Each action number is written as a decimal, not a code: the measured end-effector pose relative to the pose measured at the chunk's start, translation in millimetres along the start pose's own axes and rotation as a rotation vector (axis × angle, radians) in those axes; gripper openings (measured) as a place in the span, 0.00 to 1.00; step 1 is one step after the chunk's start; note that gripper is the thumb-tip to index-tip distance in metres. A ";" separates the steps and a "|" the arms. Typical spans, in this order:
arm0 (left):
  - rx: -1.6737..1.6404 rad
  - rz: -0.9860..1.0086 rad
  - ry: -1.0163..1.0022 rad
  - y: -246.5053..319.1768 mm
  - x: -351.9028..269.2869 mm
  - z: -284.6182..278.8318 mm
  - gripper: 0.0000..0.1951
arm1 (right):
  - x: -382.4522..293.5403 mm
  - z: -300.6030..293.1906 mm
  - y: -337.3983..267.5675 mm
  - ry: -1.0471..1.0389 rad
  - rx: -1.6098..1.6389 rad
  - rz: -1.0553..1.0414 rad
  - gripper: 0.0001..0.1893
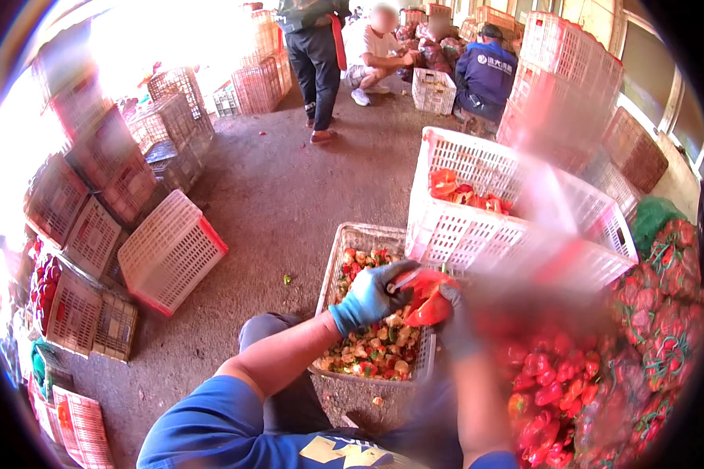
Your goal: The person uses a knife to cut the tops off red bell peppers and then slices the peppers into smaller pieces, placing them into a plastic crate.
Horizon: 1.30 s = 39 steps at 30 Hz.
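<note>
My left hand (369, 296), in a blue glove with dark fingers, grips a small pale tool (403, 280), perhaps a knife. The tool lies against an opened red bell pepper (428, 299). On the pepper's other side, my right hand (459, 322) holds it in a grey glove, partly blurred. Below both hands stands a shallow crate (327, 281) of pepper cores and scraps (381, 346). Just beyond, a large white plastic crate (463, 231) has red pepper pieces (469, 196) inside.
Whole red peppers (548, 375) lie heaped at my right beside filled mesh sacks (663, 316). Stacked crates stand left (105, 158) and right (563, 76). A tilted crate (173, 252) is on the floor. One person stands (314, 58); others crouch (487, 70) farther off.
</note>
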<state>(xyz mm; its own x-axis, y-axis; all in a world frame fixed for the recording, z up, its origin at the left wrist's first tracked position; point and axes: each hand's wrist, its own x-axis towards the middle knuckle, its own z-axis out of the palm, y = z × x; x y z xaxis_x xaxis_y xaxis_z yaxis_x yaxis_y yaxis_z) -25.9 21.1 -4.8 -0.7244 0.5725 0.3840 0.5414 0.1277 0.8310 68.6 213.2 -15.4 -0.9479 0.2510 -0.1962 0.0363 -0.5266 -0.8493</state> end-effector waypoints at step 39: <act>-0.543 -0.295 -0.210 27.8 107.5 -14.6 0.18 | -70.8 -24.8 -98.5 -0.359 -0.391 0.094 0.36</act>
<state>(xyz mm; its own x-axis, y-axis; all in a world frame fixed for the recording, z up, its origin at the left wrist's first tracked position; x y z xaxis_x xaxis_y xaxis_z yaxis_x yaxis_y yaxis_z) -95.0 74.4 65.5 -0.6809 0.7292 0.0678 0.0001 -0.0924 0.9957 140.1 267.5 70.0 -0.9810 -0.1122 -0.1582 0.1761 -0.1744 -0.9688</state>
